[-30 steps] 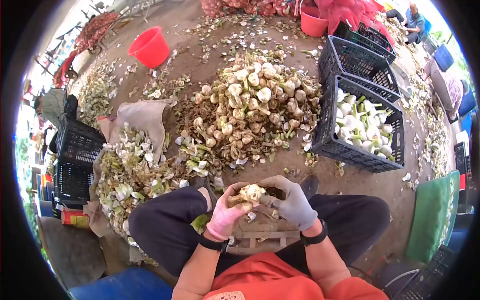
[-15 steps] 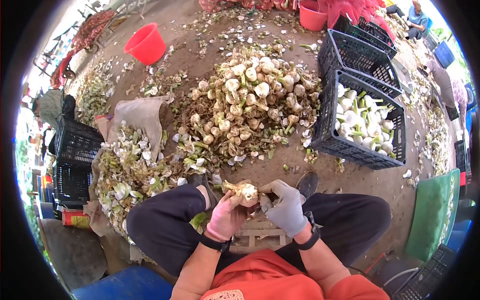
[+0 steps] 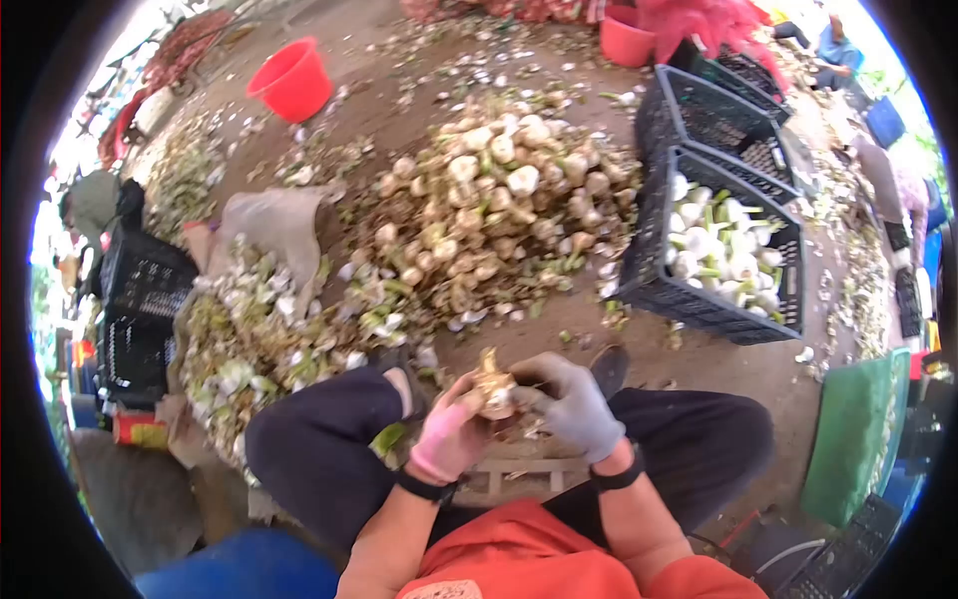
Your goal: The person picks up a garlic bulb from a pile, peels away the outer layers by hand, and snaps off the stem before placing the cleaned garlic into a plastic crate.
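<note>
A garlic bulb [image 3: 496, 396] with dry, papery skin and a short stalk is held over my lap, its stalk pointing up. My left hand [image 3: 449, 431], in a pink and pale glove, is closed around its left side. On the bulb's right side, the curled fingers of my grey-gloved right hand [image 3: 574, 407] press against it; motion blurs them, and their inner side is hidden. In front of my feet lies a heap of unpeeled garlic [image 3: 469, 215]. A black crate [image 3: 714, 304] to its right holds cleaned white bulbs with green stalks.
Peelings [image 3: 249, 329] and a cloth [image 3: 269, 225] lie to the left. Another black crate [image 3: 714, 110] stands behind the filled one. Red buckets [image 3: 291, 82] are farther back. A green board [image 3: 853, 439] stands at right; another person [image 3: 836, 52] sits far right.
The bulb has turned so its stalk points up instead of left. My right hand has shifted slightly up and left over it. The whole view has moved a little.
</note>
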Demonstrator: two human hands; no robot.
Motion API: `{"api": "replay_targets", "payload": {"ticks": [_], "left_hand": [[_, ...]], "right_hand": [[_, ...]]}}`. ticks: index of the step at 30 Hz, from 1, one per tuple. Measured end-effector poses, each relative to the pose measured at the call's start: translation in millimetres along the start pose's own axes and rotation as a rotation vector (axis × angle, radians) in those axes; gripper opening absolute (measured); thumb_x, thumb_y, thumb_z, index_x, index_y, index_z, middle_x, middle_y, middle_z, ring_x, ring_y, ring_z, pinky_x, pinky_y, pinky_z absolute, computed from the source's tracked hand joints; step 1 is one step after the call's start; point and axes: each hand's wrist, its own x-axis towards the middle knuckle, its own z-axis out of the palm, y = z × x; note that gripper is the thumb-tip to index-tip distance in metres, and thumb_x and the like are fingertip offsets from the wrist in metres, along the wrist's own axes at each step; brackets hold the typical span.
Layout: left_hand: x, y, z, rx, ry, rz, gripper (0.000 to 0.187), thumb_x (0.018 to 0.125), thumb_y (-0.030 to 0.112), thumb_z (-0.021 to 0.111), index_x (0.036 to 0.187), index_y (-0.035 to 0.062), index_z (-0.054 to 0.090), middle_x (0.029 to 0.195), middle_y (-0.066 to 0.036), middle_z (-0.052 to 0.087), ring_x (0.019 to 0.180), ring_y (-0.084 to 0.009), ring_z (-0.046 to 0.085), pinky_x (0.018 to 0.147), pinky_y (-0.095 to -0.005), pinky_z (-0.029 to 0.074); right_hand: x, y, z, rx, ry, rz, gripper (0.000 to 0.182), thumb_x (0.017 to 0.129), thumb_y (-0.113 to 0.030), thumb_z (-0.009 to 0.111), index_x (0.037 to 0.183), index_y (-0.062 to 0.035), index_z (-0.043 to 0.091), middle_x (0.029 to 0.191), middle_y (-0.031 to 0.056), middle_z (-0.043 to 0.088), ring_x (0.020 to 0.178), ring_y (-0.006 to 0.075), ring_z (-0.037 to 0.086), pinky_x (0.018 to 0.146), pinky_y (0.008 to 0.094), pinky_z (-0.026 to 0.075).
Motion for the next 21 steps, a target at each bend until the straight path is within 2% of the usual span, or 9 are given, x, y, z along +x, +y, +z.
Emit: {"api": "replay_targets", "payload": {"ticks": [1, 2, 3, 4, 7, 13, 16, 19, 21], "left_hand": [[-0.7, 0.7, 3.6, -0.013, 0.019, 0.019, 0.048, 0.085, 0.019, 0.067, 0.125, 0.0023, 0.047, 0.117, -0.013, 0.059, 0.107, -0.0271, 0.060, 0.090, -0.0434, 0.050], [0.3, -0.8, -3.0, -0.057, -0.004, 0.022, 0.048, 0.085, 0.016, 0.067, 0.126, 0.0013, 0.046, 0.120, -0.015, 0.058, 0.110, -0.0304, 0.059, 0.096, -0.0493, 0.047], [0.4, -0.2, -4.1, -0.032, 0.005, 0.007, 0.046, 0.086, 0.017, 0.066, 0.125, 0.0015, 0.047, 0.119, -0.015, 0.059, 0.107, -0.0298, 0.060, 0.092, -0.0473, 0.049], [0.9, 1.5, 1.3, 0.036, 0.047, -0.001, 0.044, 0.087, 0.018, 0.064, 0.124, 0.0015, 0.048, 0.116, -0.014, 0.060, 0.102, -0.0284, 0.061, 0.086, -0.0449, 0.051], [0.6, 0.9, 8.2, 0.056, 0.058, -0.014, 0.043, 0.087, 0.021, 0.064, 0.122, 0.0016, 0.050, 0.111, -0.012, 0.061, 0.094, -0.0256, 0.062, 0.081, -0.0412, 0.051], [2.7, -5.1, -9.0, 0.034, 0.050, -0.040, 0.043, 0.087, 0.016, 0.064, 0.123, -0.0012, 0.049, 0.114, -0.014, 0.060, 0.099, -0.0257, 0.062, 0.084, -0.0398, 0.052], [-2.6, 5.0, -3.9, 0.100, -0.009, -0.197, 0.054, 0.085, 0.016, 0.068, 0.131, -0.0013, 0.044, 0.115, -0.014, 0.059, 0.098, -0.0243, 0.063, 0.081, -0.0371, 0.054], [-8.1, 10.8, 22.8, 0.113, -0.160, -0.250, 0.074, 0.075, 0.023, 0.079, 0.135, 0.0041, 0.040, 0.107, -0.014, 0.062, 0.095, -0.0252, 0.064, 0.075, -0.0387, 0.055], [-4.8, 10.6, 26.6, 0.226, -0.193, -0.086, 0.078, 0.071, 0.024, 0.082, 0.134, 0.0034, 0.040, 0.110, -0.013, 0.061, 0.097, -0.0247, 0.064, 0.082, -0.0359, 0.053]], "right_hand": [[-1.4, -6.1, 0.2, -0.221, 0.028, -0.145, 0.020, 0.079, -0.009, 0.071, 0.097, -0.0001, 0.067, 0.091, 0.0143, 0.066, 0.083, 0.0252, 0.065, 0.074, 0.0339, 0.052], [-1.8, -0.8, 1.8, -0.229, 0.025, -0.158, 0.020, 0.078, -0.011, 0.070, 0.096, -0.0017, 0.067, 0.092, 0.0155, 0.066, 0.083, 0.0305, 0.064, 0.074, 0.0361, 0.051], [-0.2, 5.9, 2.1, -0.217, 0.028, -0.229, 0.019, 0.079, -0.010, 0.069, 0.096, -0.0028, 0.068, 0.091, 0.0152, 0.065, 0.083, 0.0322, 0.063, 0.074, 0.0362, 0.051], [0.6, 10.4, 0.0, -0.279, 0.011, -0.320, 0.020, 0.079, -0.003, 0.068, 0.098, -0.0001, 0.068, 0.090, 0.0148, 0.067, 0.081, 0.0275, 0.065, 0.072, 0.0322, 0.051], [-6.1, 10.5, 2.4, -0.239, 0.016, -0.210, 0.018, 0.079, -0.002, 0.067, 0.097, 0.0013, 0.067, 0.088, 0.0150, 0.066, 0.081, 0.0288, 0.064, 0.071, 0.0333, 0.050], [-10.1, 9.0, 5.6, -0.406, 0.097, -0.267, 0.015, 0.076, -0.004, 0.066, 0.090, 0.0004, 0.065, 0.086, 0.0165, 0.064, 0.078, 0.0327, 0.063, 0.068, 0.0358, 0.050], [-6.0, 11.7, 2.1, -0.404, 0.131, -0.264, 0.017, 0.074, -0.007, 0.066, 0.090, -0.0022, 0.064, 0.080, 0.0168, 0.063, 0.073, 0.0358, 0.062, 0.063, 0.0379, 0.049], [14.2, 69.1, -12.0, -0.669, 0.197, 0.049, 0.022, 0.073, -0.024, 0.068, 0.085, -0.0061, 0.064, 0.082, 0.0187, 0.065, 0.080, 0.0365, 0.064, 0.069, 0.0427, 0.050], [16.0, 75.1, -12.8, -0.639, 0.141, 0.234, 0.018, 0.072, -0.017, 0.068, 0.082, -0.0036, 0.062, 0.086, 0.0185, 0.064, 0.082, 0.0366, 0.063, 0.068, 0.0423, 0.049]]}}
